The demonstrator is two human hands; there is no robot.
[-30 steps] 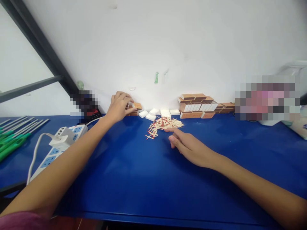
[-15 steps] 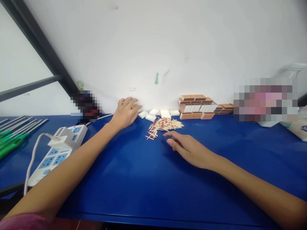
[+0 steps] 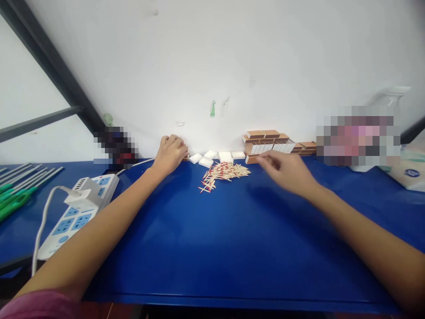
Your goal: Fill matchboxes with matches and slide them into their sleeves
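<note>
My left hand [image 3: 170,153] lies curled at the back of the blue table [image 3: 206,239], its fingers closed over a brown matchbox [image 3: 186,156] by the wall. A heap of loose red-tipped matches [image 3: 222,173] lies in the middle. Behind it sit several white inner trays [image 3: 217,157]. My right hand [image 3: 286,170] hovers to the right of the matches, blurred, its fingertips next to the stack of brown matchboxes [image 3: 272,144]. What its fingers hold, if anything, is not clear.
A white power strip [image 3: 78,208] with a plugged charger and cable lies at the left. Green-handled tools [image 3: 20,190] lie at the far left edge. A blurred patch and a white packet [image 3: 410,175] are at the right. A white wall backs the table.
My right hand has moved from beside the matches up and right to the matchbox stack. My left hand stays at the wall, now curled lower over the matchbox.
</note>
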